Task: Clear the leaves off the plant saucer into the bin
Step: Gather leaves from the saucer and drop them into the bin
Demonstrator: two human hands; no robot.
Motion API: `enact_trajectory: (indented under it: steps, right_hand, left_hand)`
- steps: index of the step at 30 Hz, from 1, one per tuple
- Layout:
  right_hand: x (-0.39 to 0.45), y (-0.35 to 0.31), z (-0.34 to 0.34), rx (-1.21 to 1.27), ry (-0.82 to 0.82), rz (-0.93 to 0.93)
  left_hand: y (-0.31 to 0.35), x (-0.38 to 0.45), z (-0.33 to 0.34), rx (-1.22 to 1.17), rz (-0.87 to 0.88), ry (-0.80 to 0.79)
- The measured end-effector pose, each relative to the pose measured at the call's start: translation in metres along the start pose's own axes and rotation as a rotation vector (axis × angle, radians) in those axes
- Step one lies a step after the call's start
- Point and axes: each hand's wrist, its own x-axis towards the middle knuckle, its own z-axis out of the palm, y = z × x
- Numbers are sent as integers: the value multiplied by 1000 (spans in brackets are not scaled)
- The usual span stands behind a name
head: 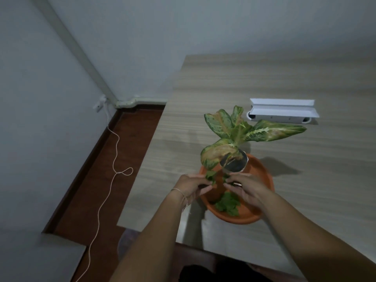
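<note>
An orange plant saucer [262, 176] sits on the wooden table near its front edge. A small pot with a variegated plant [236, 129] stands in the saucer's far side. A heap of loose green leaves [227, 204] lies in the saucer's near side. My left hand [191, 187] is at the saucer's left rim, its fingers pinched on a small green leaf [210, 177]. Over the saucer's middle, my right hand [244, 189] pinches another bit of green leaf [225, 178] with its fingertips. No bin is in view.
A white folded box or holder [282, 112] lies on the table [305, 78] behind the plant. Left of the table is brown floor with a thin white cord [114, 159] trailing from a wall socket. Grey walls close the left side and back.
</note>
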Motion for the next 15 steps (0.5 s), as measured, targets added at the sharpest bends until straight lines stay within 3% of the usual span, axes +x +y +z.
enact_trajectory:
  steps: [7, 15]
  right_hand:
    - [-2, 49, 64, -140, -41, 51]
    - [-8, 125, 191, -301, -119, 98]
  left_hand:
    - [-1, -20, -82, -102, 66, 61]
    - [7, -68, -224, -221, 148, 214]
